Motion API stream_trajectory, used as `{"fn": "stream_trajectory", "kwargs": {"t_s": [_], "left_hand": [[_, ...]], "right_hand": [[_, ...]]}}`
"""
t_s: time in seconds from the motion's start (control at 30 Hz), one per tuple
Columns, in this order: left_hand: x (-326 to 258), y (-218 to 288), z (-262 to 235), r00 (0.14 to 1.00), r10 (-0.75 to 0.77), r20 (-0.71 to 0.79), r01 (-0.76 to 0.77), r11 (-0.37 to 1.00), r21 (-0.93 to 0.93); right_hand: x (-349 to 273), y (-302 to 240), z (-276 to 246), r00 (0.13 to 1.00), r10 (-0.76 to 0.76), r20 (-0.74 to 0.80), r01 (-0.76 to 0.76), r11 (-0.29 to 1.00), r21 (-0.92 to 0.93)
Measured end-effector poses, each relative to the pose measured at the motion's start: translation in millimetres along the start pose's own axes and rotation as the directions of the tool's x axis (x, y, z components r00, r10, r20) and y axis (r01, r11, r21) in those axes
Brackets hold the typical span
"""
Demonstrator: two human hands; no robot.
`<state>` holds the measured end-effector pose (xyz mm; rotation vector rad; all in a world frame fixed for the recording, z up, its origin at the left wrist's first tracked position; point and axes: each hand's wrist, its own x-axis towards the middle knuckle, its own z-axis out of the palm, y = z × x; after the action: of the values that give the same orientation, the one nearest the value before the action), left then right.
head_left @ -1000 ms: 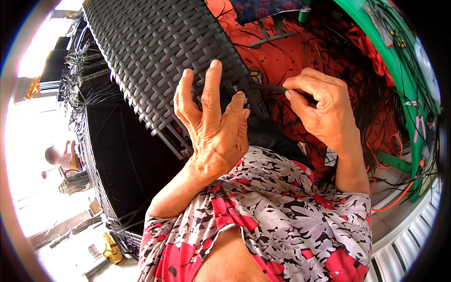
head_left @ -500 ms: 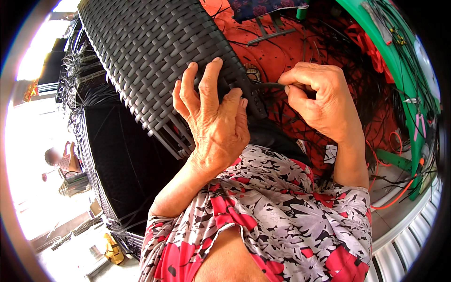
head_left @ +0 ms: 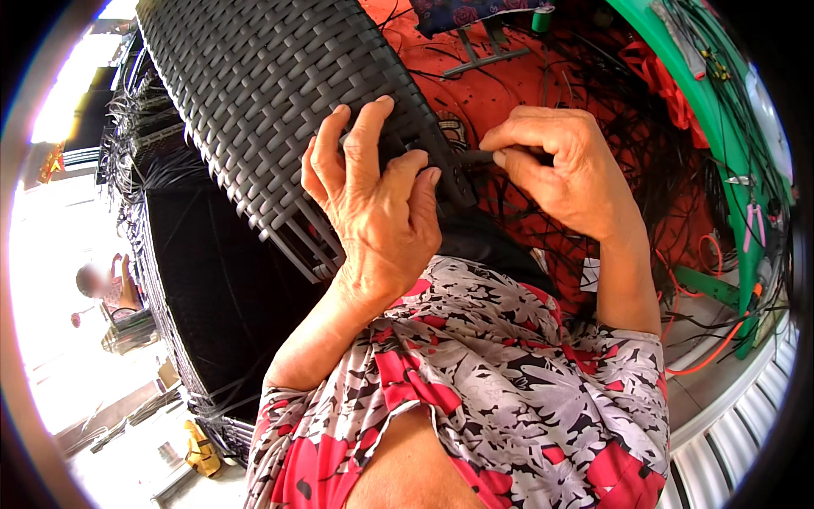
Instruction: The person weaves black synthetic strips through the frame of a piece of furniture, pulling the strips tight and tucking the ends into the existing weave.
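Note:
A large panel (head_left: 280,93) of dark grey woven plastic wicker slants away from me, with a darker frame edge (head_left: 454,170) along its right side. My left hand (head_left: 373,195) rests on its near right part, fingers spread over the weave. The thumb and index finger are bent near the edge, and what lies under them is hidden. To the right, my right hand (head_left: 564,165) is closed in a pinch on a dark flat wicker strand (head_left: 476,158) that runs to the frame edge. Below my left hand, several unwoven strand ends (head_left: 297,246) stick out of the panel.
Loose dark strands (head_left: 670,187) litter the red floor covering (head_left: 424,55) on the right. A green curved edge (head_left: 678,64) with pink-handled snips (head_left: 755,225) bounds that side. Bundled black strands (head_left: 148,110) and a large black piece (head_left: 220,271) stand at left. Another person (head_left: 114,288) is farther off.
My right hand has moved slightly left, nearer the frame edge, and less of the strand shows. My left hand has shifted slightly left with the panel.

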<state>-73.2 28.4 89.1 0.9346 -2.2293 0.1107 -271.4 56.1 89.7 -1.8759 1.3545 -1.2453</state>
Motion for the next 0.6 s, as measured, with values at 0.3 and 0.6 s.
{"fn": "stream_trajectory", "kwargs": {"t_s": [0.3, 0.6], "left_hand": [[-11, 7, -33, 0.965, -0.02, -0.262, -0.052, 0.963, -0.264], [-28, -10, -38, 0.998, -0.018, -0.066, 0.014, 0.998, -0.055]], "right_hand": [[1, -18, 30, 0.94, -0.293, -0.174, 0.275, 0.954, -0.117], [-10, -43, 29, 0.983, 0.177, -0.053, -0.165, 0.97, 0.178]]}}
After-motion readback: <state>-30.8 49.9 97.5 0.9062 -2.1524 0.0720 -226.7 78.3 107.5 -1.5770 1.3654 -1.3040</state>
